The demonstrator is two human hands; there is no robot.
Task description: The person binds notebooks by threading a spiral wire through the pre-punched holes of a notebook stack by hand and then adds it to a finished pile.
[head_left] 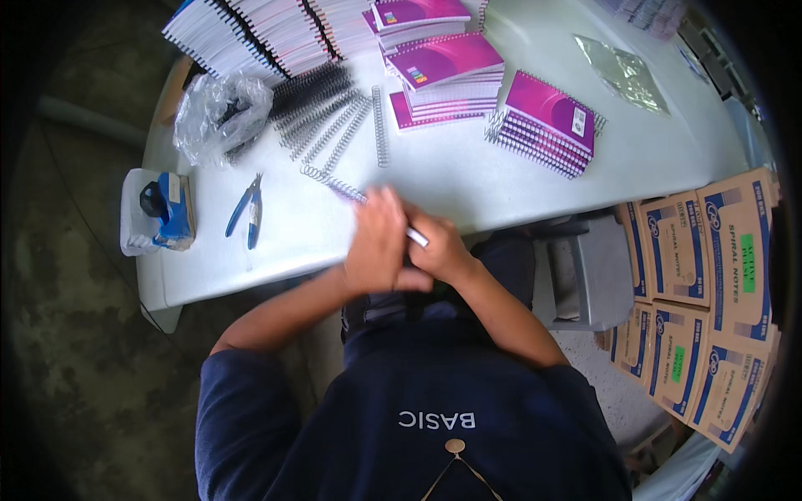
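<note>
My left hand [378,242], smeared by motion, lies across a spiral coil [332,183] with its thumb apart; how its fingers are set is unclear. That coil sticks out beyond the fingers toward the far left. My right hand [441,249] is closed on what looks like a small notebook [417,237], turned edge-on. Only a short white edge of it shows between my hands; the rest is hidden. Loose spiral coils [345,142] lie beyond, running into a dark heap of coils [313,88]. Blue-handled cutters [248,211] rest on the white table [209,267], left of my hands.
Purple notebooks [447,63] are stacked at the far middle, bound ones [555,117] to their right. Thick bound books [267,33], a clear bag [221,117] and a blue dispenser-like thing [174,209] stand left. A grey stool [593,271] and cartons [702,309] are on the right.
</note>
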